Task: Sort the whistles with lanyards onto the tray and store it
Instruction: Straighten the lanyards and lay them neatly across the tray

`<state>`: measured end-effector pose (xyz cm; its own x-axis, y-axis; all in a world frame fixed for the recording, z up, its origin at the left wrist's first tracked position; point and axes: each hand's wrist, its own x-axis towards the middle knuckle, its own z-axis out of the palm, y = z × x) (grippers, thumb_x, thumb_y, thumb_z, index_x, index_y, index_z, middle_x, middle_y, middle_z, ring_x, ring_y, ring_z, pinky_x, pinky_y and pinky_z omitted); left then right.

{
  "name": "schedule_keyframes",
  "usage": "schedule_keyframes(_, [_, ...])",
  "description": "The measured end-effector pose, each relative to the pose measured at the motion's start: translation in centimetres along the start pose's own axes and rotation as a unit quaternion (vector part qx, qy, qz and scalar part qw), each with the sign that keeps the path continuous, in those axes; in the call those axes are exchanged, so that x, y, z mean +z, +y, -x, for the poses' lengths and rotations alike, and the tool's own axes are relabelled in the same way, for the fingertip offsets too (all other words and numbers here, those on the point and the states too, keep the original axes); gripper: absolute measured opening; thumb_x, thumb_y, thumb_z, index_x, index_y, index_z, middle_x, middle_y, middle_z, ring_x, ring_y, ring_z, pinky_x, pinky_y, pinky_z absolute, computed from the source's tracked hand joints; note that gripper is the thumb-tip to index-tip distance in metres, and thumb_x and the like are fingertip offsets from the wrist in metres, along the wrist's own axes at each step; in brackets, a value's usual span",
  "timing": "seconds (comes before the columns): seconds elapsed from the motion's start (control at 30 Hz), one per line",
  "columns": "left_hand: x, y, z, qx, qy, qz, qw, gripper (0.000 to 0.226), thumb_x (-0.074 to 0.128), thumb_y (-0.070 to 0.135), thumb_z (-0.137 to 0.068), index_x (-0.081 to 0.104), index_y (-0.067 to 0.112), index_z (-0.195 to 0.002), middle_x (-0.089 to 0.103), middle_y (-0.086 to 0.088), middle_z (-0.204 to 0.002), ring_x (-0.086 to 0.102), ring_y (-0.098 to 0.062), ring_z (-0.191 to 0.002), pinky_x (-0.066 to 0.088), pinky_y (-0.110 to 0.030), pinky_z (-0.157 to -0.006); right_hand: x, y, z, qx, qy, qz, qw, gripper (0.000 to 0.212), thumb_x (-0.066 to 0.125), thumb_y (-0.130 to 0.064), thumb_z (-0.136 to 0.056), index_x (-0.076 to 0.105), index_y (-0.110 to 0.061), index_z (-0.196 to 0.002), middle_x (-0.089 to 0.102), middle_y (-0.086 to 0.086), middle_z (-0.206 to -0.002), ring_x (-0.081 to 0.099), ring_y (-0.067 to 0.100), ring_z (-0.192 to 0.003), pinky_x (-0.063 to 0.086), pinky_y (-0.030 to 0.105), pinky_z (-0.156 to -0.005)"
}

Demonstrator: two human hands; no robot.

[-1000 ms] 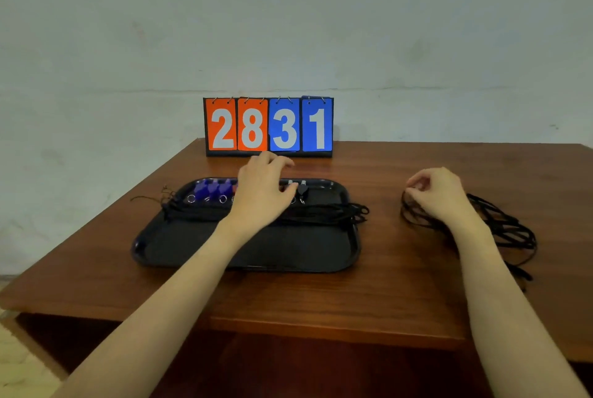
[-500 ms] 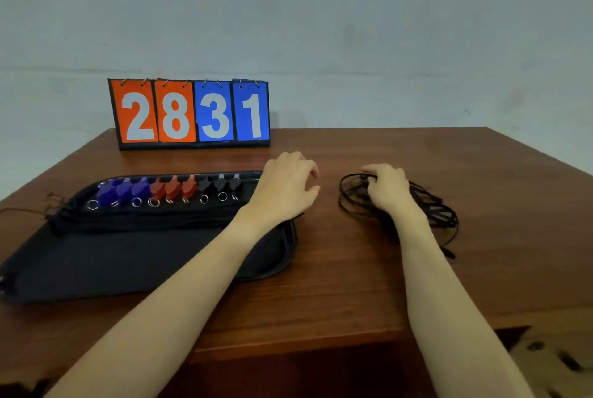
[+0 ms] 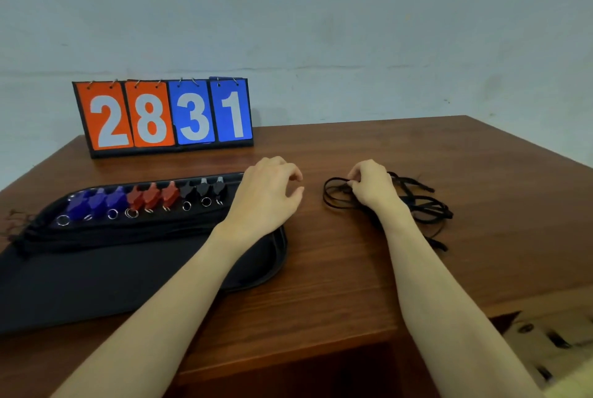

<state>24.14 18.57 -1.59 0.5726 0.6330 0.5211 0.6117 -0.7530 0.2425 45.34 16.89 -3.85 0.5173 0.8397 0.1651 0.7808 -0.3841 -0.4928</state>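
A black tray (image 3: 96,282) lies at the left on the wooden table. Along its far side runs a row of whistles: blue ones (image 3: 96,203), red ones (image 3: 150,197), black ones (image 3: 203,190), each with a metal ring, their black lanyards (image 3: 122,234) bundled in front of them. My left hand (image 3: 266,195) hovers over the tray's right end, fingers apart, holding nothing. To the right, a tangle of loose black lanyards (image 3: 423,208) rests on the table. My right hand (image 3: 372,186) lies on it, with thumb and fingers pinched on a strand at its left side.
A flip scoreboard (image 3: 163,115) reading 2831 stands at the back left against the wall. The table's right edge (image 3: 545,298) and front edge are close. Below right, a pale floor with small dark objects (image 3: 555,336) shows.
My view has swung right, so the tray sits further left. My left hand left the whistle row and moved to the tray's right end. My right hand closed its fingers on a lanyard strand.
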Motion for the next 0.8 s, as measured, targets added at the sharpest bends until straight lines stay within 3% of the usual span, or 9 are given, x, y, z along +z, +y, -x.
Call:
schedule_keyframes(0.27, [-0.3, 0.2, 0.3, -0.003, 0.007, 0.012, 1.0, 0.018, 0.058, 0.028, -0.092, 0.067, 0.021, -0.106, 0.062, 0.006, -0.108, 0.053, -0.012, -0.103, 0.04, -0.029, -0.092, -1.2, 0.4, 0.1, 0.038, 0.054, -0.064, 0.996, 0.008, 0.064, -0.015, -0.089, 0.063, -0.02, -0.083, 0.059, -0.003, -0.085, 0.06, 0.026, -0.1, 0.041, 0.048, -0.101])
schedule_keyframes(0.37, [-0.3, 0.2, 0.3, -0.002, 0.004, 0.011, 1.0, 0.017, 0.057, 0.028, -0.092, 0.067, 0.022, -0.105, 0.062, 0.006, -0.108, 0.053, -0.012, -0.104, 0.04, -0.029, -0.092, -1.7, 0.6, 0.2, 0.025, 0.072, -0.098, 0.992, 0.004, 0.066, -0.019, -0.088, 0.065, -0.021, -0.084, 0.06, -0.005, -0.079, 0.061, 0.019, -0.089, 0.045, 0.045, -0.097])
schedule_keyframes(0.43, [-0.2, 0.2, 0.3, -0.002, 0.004, 0.016, 1.0, 0.018, 0.058, 0.028, -0.092, 0.066, 0.022, -0.107, 0.062, 0.007, -0.108, 0.053, -0.011, -0.104, 0.041, -0.029, -0.093, -2.3, 0.2, 0.7, 0.007, 0.066, -0.17, 0.983, 0.003, 0.065, -0.016, -0.088, 0.067, -0.016, -0.086, 0.059, -0.005, -0.076, 0.058, 0.01, -0.075, 0.052, 0.036, -0.085])
schedule_keyframes(0.53, [0.1, 0.3, 0.2, -0.008, 0.006, 0.061, 0.998, 0.023, 0.058, 0.03, -0.092, 0.064, 0.023, -0.113, 0.063, 0.01, -0.107, 0.054, -0.008, -0.104, 0.04, -0.023, -0.092, -4.2, -0.9, 2.4, -0.041, 0.026, -0.253, 0.966, 0.003, 0.069, -0.013, -0.085, 0.071, -0.013, -0.084, 0.066, 0.0, -0.076, 0.058, 0.005, -0.067, 0.046, 0.017, -0.062])
schedule_keyframes(0.6, [0.3, 0.4, 0.2, -0.007, -0.001, 0.086, 0.996, 0.029, 0.059, 0.03, -0.092, 0.061, 0.022, -0.12, 0.063, 0.011, -0.107, 0.055, -0.006, -0.104, 0.038, -0.019, -0.092, -5.5, -1.0, 3.4, -0.066, -0.051, -0.249, 0.965, 0.003, 0.072, -0.014, -0.082, 0.074, -0.013, -0.081, 0.068, 0.001, -0.073, 0.056, 0.006, -0.059, 0.042, 0.01, -0.053])
schedule_keyframes(0.7, [0.5, 0.8, 0.2, 0.005, -0.019, 0.136, 0.991, 0.035, 0.062, 0.036, -0.09, 0.063, 0.022, -0.122, 0.066, 0.012, -0.107, 0.058, -0.003, -0.102, 0.044, -0.021, -0.092, -6.7, -0.6, 4.2, -0.094, -0.163, -0.223, 0.957, 0.007, 0.073, -0.014, -0.081, 0.076, -0.008, -0.083, 0.065, 0.005, -0.064, 0.05, 0.008, -0.052, 0.04, 0.012, -0.047])
schedule_keyframes(0.8, [0.2, 1.7, 0.1, -0.003, -0.069, 0.224, 0.972, 0.033, 0.062, 0.042, -0.088, 0.067, 0.026, -0.116, 0.07, 0.015, -0.101, 0.06, 0.006, -0.094, 0.046, -0.011, -0.082, -6.8, -0.6, 4.2, -0.096, -0.141, -0.242, 0.955, 0.006, 0.074, -0.016, -0.081, 0.076, -0.01, -0.082, 0.066, -0.001, -0.058, 0.052, 0.005, -0.049, 0.042, 0.014, -0.048])
